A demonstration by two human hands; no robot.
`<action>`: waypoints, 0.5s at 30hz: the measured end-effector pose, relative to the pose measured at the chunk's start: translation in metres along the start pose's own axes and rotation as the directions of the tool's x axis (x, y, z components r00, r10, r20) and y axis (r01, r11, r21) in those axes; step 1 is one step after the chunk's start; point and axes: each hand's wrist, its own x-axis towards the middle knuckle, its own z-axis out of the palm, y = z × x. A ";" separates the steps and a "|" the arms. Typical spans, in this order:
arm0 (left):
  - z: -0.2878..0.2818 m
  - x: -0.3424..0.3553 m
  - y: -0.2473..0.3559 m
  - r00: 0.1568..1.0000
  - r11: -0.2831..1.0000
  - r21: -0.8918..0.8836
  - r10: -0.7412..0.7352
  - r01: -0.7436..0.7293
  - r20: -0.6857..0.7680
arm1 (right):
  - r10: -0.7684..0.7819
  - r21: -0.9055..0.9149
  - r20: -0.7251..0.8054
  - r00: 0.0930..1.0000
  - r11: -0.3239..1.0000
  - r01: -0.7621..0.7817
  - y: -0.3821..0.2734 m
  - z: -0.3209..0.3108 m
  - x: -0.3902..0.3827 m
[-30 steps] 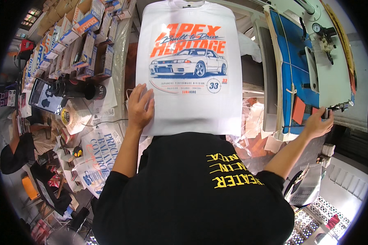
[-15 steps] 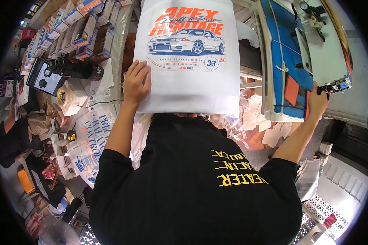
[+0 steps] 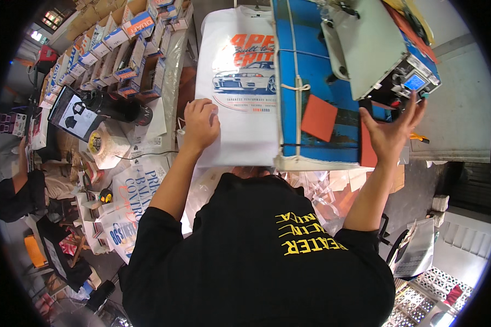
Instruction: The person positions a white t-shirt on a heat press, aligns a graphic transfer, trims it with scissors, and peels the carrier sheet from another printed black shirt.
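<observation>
A white T-shirt [image 3: 234, 131] with an orange and blue car print lies flat on a board in front of me. My left hand [image 3: 202, 124] rests on the shirt's left edge, fingers laid out and holding nothing. Over the shirt's right part sits the blue-topped head [image 3: 322, 82] of what looks like a heat press, with white cord tied round it and an orange-red square [image 3: 319, 118] on top. My right hand [image 3: 390, 131] is at its right side, fingers and thumb spread around a black handle [image 3: 384, 111], below a control box [image 3: 406, 82] with a lit blue display.
Open cardboard boxes [image 3: 133, 60] stand in rows at the left. Near them are a tablet [image 3: 75, 115], a black cylinder [image 3: 142, 113] and a large tape roll [image 3: 106, 144]. A printed sheet [image 3: 131, 207] hangs below. Another person's arm [image 3: 19, 174] shows at far left.
The blue-topped head has swung left over the right part of the shirt, and my right hand has moved left with it. The right fingers have spread from the handle. My left hand stays on the shirt.
</observation>
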 end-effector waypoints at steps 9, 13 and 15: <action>-0.030 -0.033 -0.034 0.914 0.918 -0.233 -0.364 0.320 -0.180 | -0.081 0.120 -0.001 0.997 0.989 0.081 -0.107 0.029 -0.009; -0.042 -0.100 -0.045 0.878 0.897 -0.200 -0.431 0.393 -0.208 | -0.134 0.119 -0.038 0.990 0.983 0.138 -0.142 0.033 -0.012; -0.051 -0.129 -0.037 0.855 0.879 -0.213 -0.468 0.426 -0.224 | -0.160 0.105 -0.027 0.987 0.981 0.162 -0.152 0.030 -0.013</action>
